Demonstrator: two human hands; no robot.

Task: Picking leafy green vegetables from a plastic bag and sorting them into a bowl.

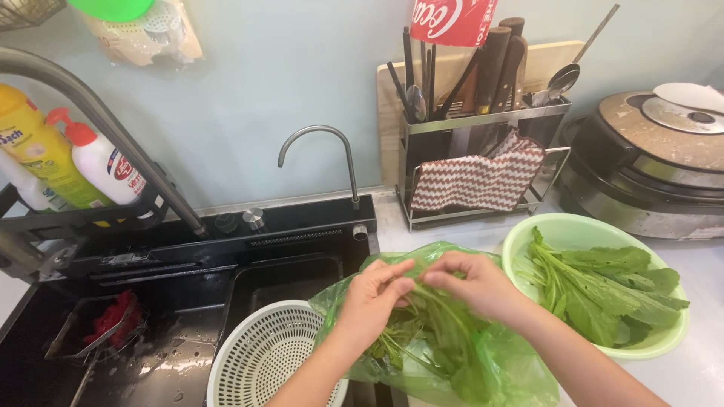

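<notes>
A black sink (188, 301) fills the near left of the kitchen counter, with a pale worktop (701, 362) to its right and a light wall behind. By my reading the sorting of greens is partway through: a light green bowl (520, 241) on the right already holds a layer of trimmed leafy stalks (603, 290), while a good bunch of greens (430, 332) lies in the open green plastic bag (498, 369) at near centre, at the sink's right edge. The white colander (260, 354) just left of the bag looks empty, so washing seems not yet begun.

Both hands meet over the bag. The left hand (373, 298) curls round the stems, and the right hand (475, 283) pinches a stalk between fingertips, touching the left.

Farther back stand a rice cooker (656, 166) at far right, a utensil rack (483, 151) with a striped cloth (475, 181), a curved tap (324, 151), and soap bottles (75, 162) at far left.
</notes>
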